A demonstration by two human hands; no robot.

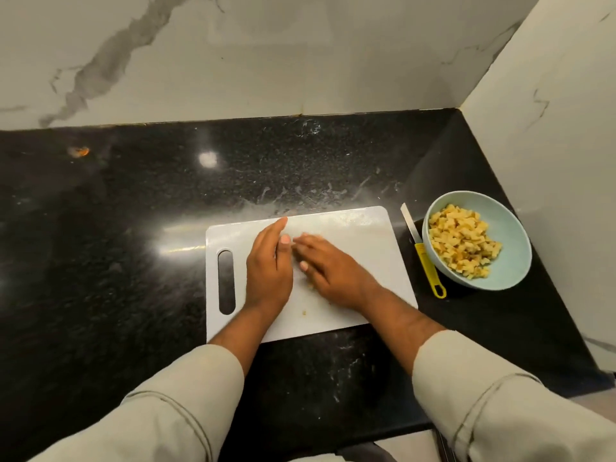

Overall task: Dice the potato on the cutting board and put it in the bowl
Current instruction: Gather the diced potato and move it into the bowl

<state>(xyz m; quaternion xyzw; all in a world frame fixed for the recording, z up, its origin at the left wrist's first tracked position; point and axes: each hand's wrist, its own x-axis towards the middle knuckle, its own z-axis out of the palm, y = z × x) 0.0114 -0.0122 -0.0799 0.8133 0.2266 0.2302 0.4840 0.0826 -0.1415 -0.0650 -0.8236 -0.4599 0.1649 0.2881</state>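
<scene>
A white cutting board (366, 235) lies on the black counter. My left hand (268, 271) stands on edge on the board, fingers straight and together. My right hand (328, 271) lies flat just to its right, fingertips nearly touching the left thumb; it is blurred. Small potato bits (310, 285) show between and under the hands, and one crumb (304, 312) lies near the board's front. A pale blue bowl (510, 228) to the right holds a heap of diced potato (461, 241). A knife with a yellow handle (428, 265) lies between board and bowl.
The black granite counter (133, 211) stretches left and behind the board, with wet smears behind it. Marble walls (266, 55) close off the back and the right side. An orange scrap (79, 151) lies at the far left. The counter's front edge runs under my sleeves.
</scene>
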